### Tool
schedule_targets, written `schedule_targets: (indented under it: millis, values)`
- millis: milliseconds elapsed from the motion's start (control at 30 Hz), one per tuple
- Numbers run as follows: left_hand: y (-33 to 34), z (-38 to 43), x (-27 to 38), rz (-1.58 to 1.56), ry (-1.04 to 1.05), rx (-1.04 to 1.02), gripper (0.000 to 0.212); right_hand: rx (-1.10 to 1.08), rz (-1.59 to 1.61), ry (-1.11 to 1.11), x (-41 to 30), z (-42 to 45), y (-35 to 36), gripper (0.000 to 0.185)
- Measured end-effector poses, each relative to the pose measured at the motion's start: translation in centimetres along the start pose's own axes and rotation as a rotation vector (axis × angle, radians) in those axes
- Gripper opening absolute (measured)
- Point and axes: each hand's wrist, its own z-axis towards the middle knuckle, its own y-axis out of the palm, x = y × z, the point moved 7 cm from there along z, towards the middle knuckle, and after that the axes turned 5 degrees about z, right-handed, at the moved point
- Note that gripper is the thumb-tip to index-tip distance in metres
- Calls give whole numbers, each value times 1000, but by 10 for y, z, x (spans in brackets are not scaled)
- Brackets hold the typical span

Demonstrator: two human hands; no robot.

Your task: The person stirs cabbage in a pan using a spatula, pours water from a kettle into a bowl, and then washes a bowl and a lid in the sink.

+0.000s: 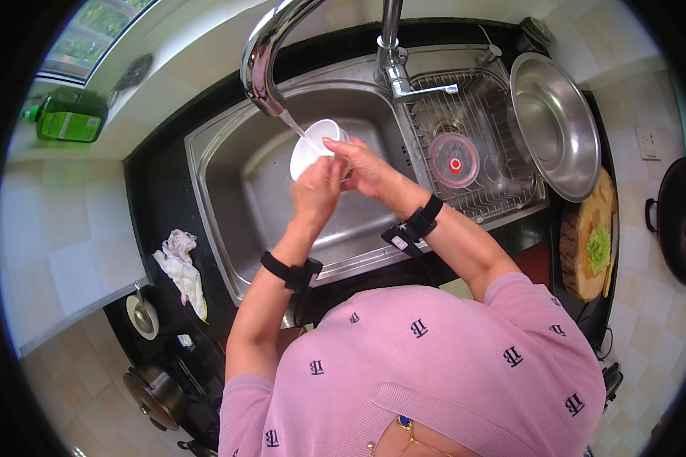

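Observation:
A small white bowl (pixel 307 157) is tilted over the large steel sink basin (pixel 274 188), in the stream of water (pixel 298 129) from the chrome faucet (pixel 260 74). My right hand (pixel 371 168) grips the bowl's right side, its thumb over the rim. Against the near side of the bowl is my left hand (pixel 314 191), slightly blurred, with its fingers curled close to those of the right. What the left fingertips press on is hidden.
Right of the basin, a round clear lid (pixel 454 160) with a red valve lies on a wire rack (pixel 506 165). A steel basin (pixel 554 125) leans beyond it, near a wooden chopping board (pixel 574 251) with chopped greens (pixel 598 247). Leftward are a white cloth (pixel 183 271) and a green bottle (pixel 71 117).

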Motion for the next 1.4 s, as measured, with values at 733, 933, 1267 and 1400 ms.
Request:
schedule_targets:
  millis: [733, 933, 1267, 1400]
  values:
    - [-9, -37, 13, -45, 276, -341, 40, -43, -260, -89, -28, -12, -12, 77]
    - [-18, -31, -4, 217, 370, -312, 21, -101, -355, 58, -13, -5, -19, 59]
    - [17, -11, -43, -1262, -492, -382, 35, 97, -514, -320, -53, -32, -59, 52]
    - [25, 4, -39, -1486, -544, -356, 39, 334, -526, -408, -90, -65, -145, 49]
